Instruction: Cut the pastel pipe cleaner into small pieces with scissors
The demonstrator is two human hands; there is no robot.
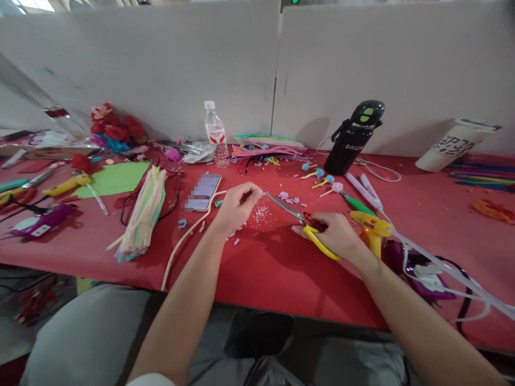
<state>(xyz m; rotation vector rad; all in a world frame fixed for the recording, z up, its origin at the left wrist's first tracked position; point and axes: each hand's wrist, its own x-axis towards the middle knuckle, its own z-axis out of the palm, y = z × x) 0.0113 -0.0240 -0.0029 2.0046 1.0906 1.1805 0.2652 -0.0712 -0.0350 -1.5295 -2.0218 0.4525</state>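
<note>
My left hand point(240, 205) is closed in a pinch on a small lilac piece, mostly hidden by thumb and forefinger. In my right hand point(336, 233) is a pair of scissors point(287, 208) with yellow handles, its tips close to the left fingertips. Whether the blades touch the piece is too small to tell. Short lilac fuzzy pieces point(289, 199) and fine lilac clippings point(261, 214) lie on the red table under and beyond the blades. A long cream fuzzy stem point(179, 246) runs from the table edge up behind my left hand; its far end is hidden.
A bundle of pale fuzzy stems point(142, 214) and a phone point(204, 192) lie left. Behind stand a plastic bottle point(216, 134) and a black flask point(354, 139). Small blue pompom stems point(319, 173), a yellow glue gun point(372, 228) and cables are at right. A white tumbler point(453, 145) leans far right.
</note>
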